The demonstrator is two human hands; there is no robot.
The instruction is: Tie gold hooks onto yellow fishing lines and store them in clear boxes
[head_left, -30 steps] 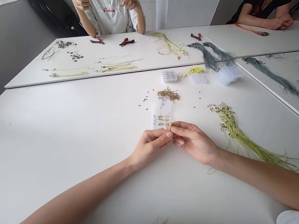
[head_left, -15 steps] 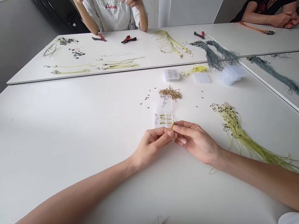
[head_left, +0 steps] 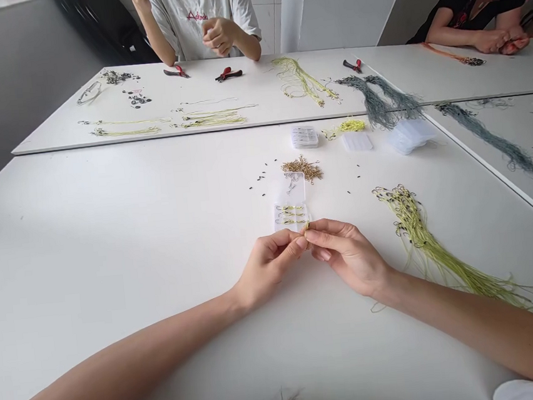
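My left hand (head_left: 276,259) and my right hand (head_left: 349,252) meet at the fingertips, both pinched on a small fishing hook rig (head_left: 307,225) with yellow-green cord. Most of the rig is hidden by my fingers. Right behind them lies an open clear plastic box (head_left: 278,225), with several hooks on yellow cord (head_left: 291,214) laid in rows in it. Small silvery metal pieces rest in its raised or folded-back lid (head_left: 299,184). A pile of gold-coloured metal clips (head_left: 304,169) touches the lid's far end. To the right of my hand lies a bundle of hooks on yellow-green cords (head_left: 433,243).
Behind are a stack of filled clear boxes (head_left: 304,137), a clear lid (head_left: 356,141), empty-looking boxes (head_left: 411,136) and grey-blue cord bundles (head_left: 374,101). Pliers (head_left: 228,74) lie on the far table (head_left: 265,87). One person (head_left: 202,17) sits opposite, another (head_left: 479,16) far right.
My hands stay pinched together, with the yellow cord showing slightly less above the fingers. The person opposite has lowered one hand toward the middle of the chest. The view has shifted slightly.
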